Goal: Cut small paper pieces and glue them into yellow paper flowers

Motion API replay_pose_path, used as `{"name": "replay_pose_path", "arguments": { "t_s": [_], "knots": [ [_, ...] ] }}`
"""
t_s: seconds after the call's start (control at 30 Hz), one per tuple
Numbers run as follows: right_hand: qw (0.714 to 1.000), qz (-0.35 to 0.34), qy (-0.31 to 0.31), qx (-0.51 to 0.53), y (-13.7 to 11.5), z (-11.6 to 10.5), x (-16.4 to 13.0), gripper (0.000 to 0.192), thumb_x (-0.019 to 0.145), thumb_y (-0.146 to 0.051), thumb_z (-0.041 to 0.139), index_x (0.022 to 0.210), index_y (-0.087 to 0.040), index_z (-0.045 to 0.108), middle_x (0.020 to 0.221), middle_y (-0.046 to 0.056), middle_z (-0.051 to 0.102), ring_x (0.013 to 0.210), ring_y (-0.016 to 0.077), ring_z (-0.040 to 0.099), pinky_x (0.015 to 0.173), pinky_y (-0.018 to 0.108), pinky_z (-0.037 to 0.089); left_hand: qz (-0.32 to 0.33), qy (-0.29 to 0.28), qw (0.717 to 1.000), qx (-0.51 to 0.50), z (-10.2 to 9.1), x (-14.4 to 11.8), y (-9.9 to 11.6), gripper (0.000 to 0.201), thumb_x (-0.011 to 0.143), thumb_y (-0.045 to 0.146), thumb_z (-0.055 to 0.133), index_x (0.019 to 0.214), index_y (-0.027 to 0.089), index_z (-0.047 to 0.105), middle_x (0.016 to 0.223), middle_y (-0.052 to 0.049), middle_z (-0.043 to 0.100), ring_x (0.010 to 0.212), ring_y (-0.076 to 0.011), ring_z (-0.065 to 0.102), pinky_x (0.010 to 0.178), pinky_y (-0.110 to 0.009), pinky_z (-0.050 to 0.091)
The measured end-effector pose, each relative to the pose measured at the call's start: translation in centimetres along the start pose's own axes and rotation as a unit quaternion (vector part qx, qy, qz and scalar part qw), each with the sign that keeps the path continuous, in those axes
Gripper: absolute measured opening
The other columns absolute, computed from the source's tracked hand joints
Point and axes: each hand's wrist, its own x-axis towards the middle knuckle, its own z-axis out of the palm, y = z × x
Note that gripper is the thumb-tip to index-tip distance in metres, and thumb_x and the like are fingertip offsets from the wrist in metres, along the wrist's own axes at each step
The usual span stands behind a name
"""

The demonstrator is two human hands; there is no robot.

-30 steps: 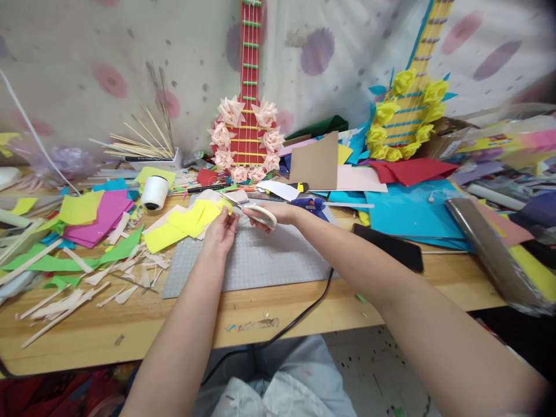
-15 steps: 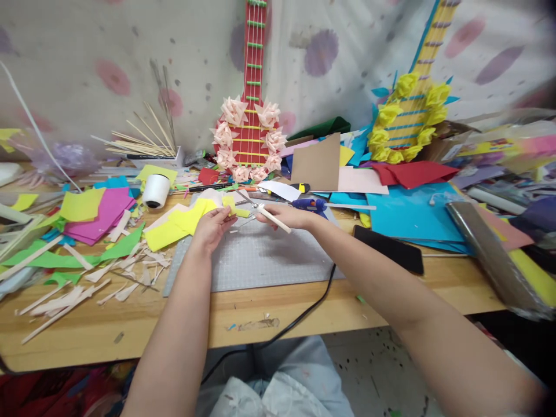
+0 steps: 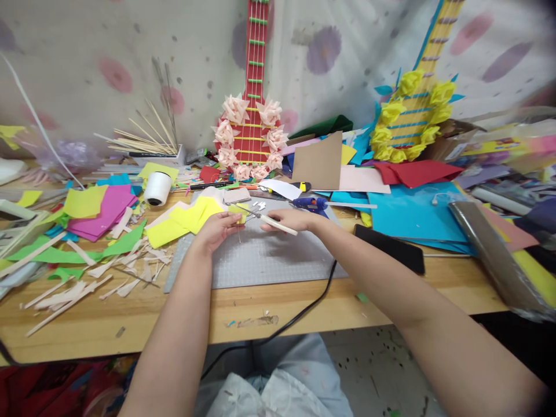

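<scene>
My left hand (image 3: 217,229) pinches a small piece of yellow paper (image 3: 240,213) over the grey cutting mat (image 3: 269,263). In my right hand (image 3: 289,220) is a pair of scissors (image 3: 278,225) with pale handles, fingers wrapped round them. The blades point left and reach across the yellow paper; whether they touch it I cannot tell. A thin line, perhaps wire, hangs below my left fingertips. Larger yellow paper sheets (image 3: 167,231) lie just left of that hand. Small white scraps (image 3: 259,206) rest on the mat beyond the blades.
A blue glue gun (image 3: 310,203) lies behind my right hand, its black cord (image 3: 299,315) crossing the table edge. A black phone (image 3: 388,249) is at right. Paper scraps (image 3: 125,272) cover the left side. A red paper guitar (image 3: 256,133) stands behind.
The strip of yellow paper by the blades has changed position, and less of it sticks out to the right. The scissors' blades now lie lower across the paper. Both hands stay nearly in place.
</scene>
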Motion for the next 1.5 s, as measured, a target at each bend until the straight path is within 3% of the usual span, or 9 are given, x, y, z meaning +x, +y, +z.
{"name": "replay_pose_path", "arguments": {
  "t_s": [0.4,1.0,1.13,1.27,1.4,1.5],
  "knots": [
    [0.999,0.026,-0.041,-0.005,0.5,-1.0,-0.6,0.049,0.068,-0.065,0.051,0.077,-0.016,0.055,0.064,-0.001,0.051,0.059,0.0101,0.045,0.054,0.023,0.031,-0.026,-0.027,0.998,0.052,-0.2,-0.1,-0.1,0.026,0.050,0.022,0.079,0.069,0.008,0.066,0.067,-0.004,0.063,0.064,-0.0123,0.059,0.070,-0.030,0.050],
    [0.998,0.053,-0.002,0.026,1.5,-1.1,-0.3,0.048,0.061,-0.063,0.058,0.068,-0.016,0.053,0.054,-0.005,0.043,0.049,0.0071,0.040,0.048,0.021,0.028,-0.031,-0.017,0.997,0.061,-0.1,-0.3,0.2,0.032,0.044,0.028,0.081,0.063,0.008,0.063,0.062,-0.001,0.059,0.059,-0.0110,0.058,0.069,-0.028,0.050],
    [0.996,0.049,0.068,0.027,1.5,-0.7,0.0,0.047,0.066,-0.064,0.052,0.070,-0.017,0.053,0.057,-0.003,0.049,0.052,0.0090,0.044,0.051,0.022,0.031,0.000,0.003,0.999,0.046,0.0,-0.2,0.1,0.027,0.048,0.025,0.079,0.063,0.009,0.064,0.063,-0.002,0.060,0.061,-0.0101,0.057,0.071,-0.029,0.050],
    [0.977,0.099,0.166,-0.089,0.9,0.2,0.6,0.041,0.072,-0.057,0.050,0.079,-0.018,0.059,0.078,0.004,0.062,0.067,0.0148,0.053,0.057,0.024,0.034,0.034,0.036,0.998,0.024,0.1,-0.1,0.1,0.023,0.049,0.021,0.078,0.061,0.009,0.064,0.063,-0.002,0.061,0.062,-0.0099,0.057,0.074,-0.029,0.049],
    [0.942,0.163,0.213,-0.203,0.3,1.3,1.5,0.033,0.078,-0.044,0.048,0.089,-0.015,0.060,0.093,0.014,0.064,0.082,0.0233,0.058,0.067,0.028,0.039,0.057,0.046,0.997,0.020,0.3,-0.2,0.2,0.026,0.049,0.025,0.078,0.064,0.009,0.064,0.066,-0.005,0.063,0.065,-0.0112,0.058,0.073,-0.028,0.049],
    [0.930,0.176,0.232,-0.225,0.1,1.9,2.2,0.036,0.078,-0.040,0.049,0.101,-0.013,0.055,0.097,0.016,0.064,0.088,0.0254,0.059,0.073,0.030,0.041,0.059,0.045,0.997,0.028,0.3,-0.2,0.3,0.028,0.050,0.028,0.078,0.066,0.008,0.065,0.068,-0.006,0.065,0.066,-0.0122,0.059,0.071,-0.027,0.048]
  ]
}}
